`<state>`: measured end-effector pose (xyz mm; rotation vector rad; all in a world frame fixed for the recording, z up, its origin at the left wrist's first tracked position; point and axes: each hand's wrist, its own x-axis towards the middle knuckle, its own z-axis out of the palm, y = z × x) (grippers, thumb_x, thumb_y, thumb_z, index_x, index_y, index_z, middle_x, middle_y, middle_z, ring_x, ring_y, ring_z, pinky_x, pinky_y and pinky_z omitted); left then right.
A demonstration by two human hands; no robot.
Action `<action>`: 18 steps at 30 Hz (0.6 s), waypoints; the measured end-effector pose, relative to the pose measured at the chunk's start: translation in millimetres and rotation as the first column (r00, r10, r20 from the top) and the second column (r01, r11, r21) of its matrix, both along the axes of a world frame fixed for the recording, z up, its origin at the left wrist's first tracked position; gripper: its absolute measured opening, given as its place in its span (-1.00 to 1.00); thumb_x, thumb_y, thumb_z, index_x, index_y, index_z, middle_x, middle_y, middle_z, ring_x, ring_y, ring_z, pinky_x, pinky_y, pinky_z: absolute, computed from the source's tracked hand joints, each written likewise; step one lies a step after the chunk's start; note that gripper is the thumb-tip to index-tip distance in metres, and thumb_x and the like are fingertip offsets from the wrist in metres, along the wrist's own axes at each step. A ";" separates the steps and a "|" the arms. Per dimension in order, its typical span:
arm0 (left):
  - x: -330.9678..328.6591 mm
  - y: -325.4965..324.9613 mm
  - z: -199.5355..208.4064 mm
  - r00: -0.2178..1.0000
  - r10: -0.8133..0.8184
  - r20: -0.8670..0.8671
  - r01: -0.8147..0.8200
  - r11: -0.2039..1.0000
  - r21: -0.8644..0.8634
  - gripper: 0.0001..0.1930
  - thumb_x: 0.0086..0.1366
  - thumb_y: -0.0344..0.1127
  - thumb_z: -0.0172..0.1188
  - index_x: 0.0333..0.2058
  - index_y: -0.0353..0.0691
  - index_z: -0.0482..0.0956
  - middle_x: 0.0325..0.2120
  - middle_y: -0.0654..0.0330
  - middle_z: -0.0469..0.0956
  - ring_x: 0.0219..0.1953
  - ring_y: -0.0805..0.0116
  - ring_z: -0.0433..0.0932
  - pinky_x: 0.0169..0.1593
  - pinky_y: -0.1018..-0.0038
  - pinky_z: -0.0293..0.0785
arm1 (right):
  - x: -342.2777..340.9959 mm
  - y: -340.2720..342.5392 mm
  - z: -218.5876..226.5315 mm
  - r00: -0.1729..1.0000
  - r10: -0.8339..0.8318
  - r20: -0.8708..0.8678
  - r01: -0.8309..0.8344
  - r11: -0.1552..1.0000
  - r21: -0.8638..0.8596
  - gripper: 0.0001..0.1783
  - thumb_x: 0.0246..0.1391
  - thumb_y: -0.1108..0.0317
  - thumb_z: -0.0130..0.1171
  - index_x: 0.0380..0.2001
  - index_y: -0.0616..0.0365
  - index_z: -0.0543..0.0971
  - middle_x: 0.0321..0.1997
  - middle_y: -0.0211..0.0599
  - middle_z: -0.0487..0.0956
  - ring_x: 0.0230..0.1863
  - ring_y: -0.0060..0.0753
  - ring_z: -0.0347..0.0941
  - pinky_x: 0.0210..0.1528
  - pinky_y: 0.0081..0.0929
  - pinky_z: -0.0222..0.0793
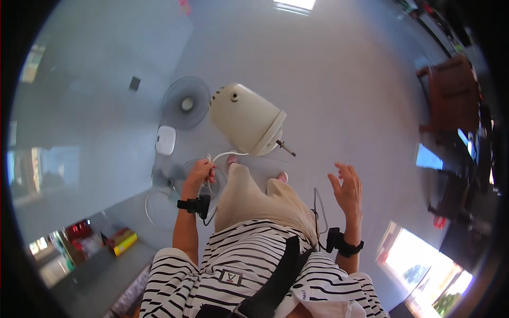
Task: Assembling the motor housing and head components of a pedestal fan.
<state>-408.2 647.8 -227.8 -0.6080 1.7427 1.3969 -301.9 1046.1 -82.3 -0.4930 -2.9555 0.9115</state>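
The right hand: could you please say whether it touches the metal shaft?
Apart: the head view shows grey floor between the right hand and the metal shaft.

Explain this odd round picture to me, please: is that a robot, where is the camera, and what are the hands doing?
There is no robot here, just a person with two bare hands. The single picture comes from a wide fisheye camera worn on the head and looking down, so straight edges bend and the person's own striped shirt shows below. The left hand holds a white cord that runs toward a rounded cream housing with a metal shaft sticking out. What supports the housing is not visible. The right hand is open and holds nothing. Beyond, near the foot of the wall, are a round grey disc and a white box; a wooden chair stands at the right.
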 end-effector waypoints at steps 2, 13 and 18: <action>37.3 8.3 1.3 0.998 0.053 0.044 -0.054 0.998 0.029 -0.82 0.19 -0.25 -0.03 -0.44 -0.25 0.40 -0.74 0.30 0.37 -0.77 0.51 0.36 -0.58 0.46 0.48 | 10.5 22.7 -20.7 0.935 0.155 0.320 -0.213 0.964 0.157 -0.62 -0.10 0.25 0.18 -0.18 0.14 0.42 -0.36 -0.17 0.42 -0.34 -0.12 0.42 -0.36 -0.27 0.31; 241.9 27.5 -4.6 0.948 0.318 -0.019 -0.318 0.948 0.016 -0.81 0.14 -0.29 0.00 -0.45 -0.30 0.49 -0.70 0.29 0.42 -0.65 0.54 0.38 -0.51 0.60 0.31 | -50.6 -11.6 -35.6 0.653 0.700 0.290 -0.746 0.661 0.082 -0.60 -0.11 0.20 0.18 -0.19 0.11 0.39 -0.37 -0.19 0.40 -0.33 -0.12 0.39 -0.35 -0.26 0.26; 302.1 44.1 -12.5 0.928 0.373 -0.004 -0.372 0.926 0.058 -0.84 0.11 -0.33 0.04 -0.40 -0.30 0.48 -0.65 0.29 0.44 -0.58 0.54 0.41 -0.46 0.62 0.31 | -48.0 -62.6 -30.2 0.553 0.794 0.254 -0.829 0.554 0.071 -0.59 -0.11 0.21 0.18 -0.18 0.11 0.38 -0.36 -0.19 0.40 -0.32 -0.12 0.38 -0.31 -0.25 0.25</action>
